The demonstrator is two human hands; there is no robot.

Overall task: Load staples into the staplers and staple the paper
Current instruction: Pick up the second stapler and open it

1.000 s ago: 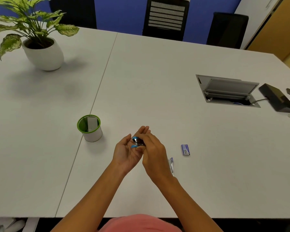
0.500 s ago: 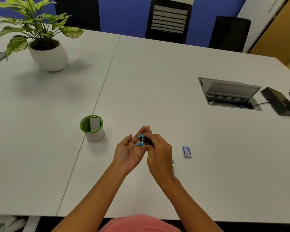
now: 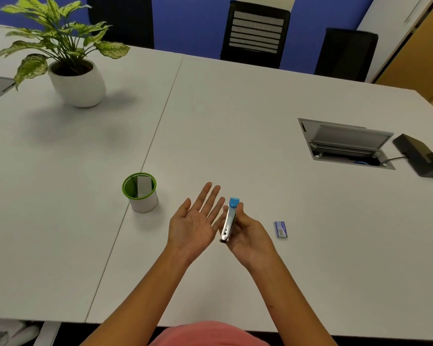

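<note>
Right hand (image 3: 248, 232) grips the stapler (image 3: 229, 219) upright; left hand (image 3: 194, 221) — palm up, fingers spread — just beside it.

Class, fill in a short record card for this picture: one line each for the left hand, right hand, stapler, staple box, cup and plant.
left hand: left hand open, palm up, empty
right hand: right hand gripping the stapler
stapler: stapler metal body with blue tip, held above the table, blue end pointing away
staple box: small blue staple box lying on the table, right of the hands
cup: green-rimmed cup left of the hands, a pale card inside
plant: potted plant far left
</note>
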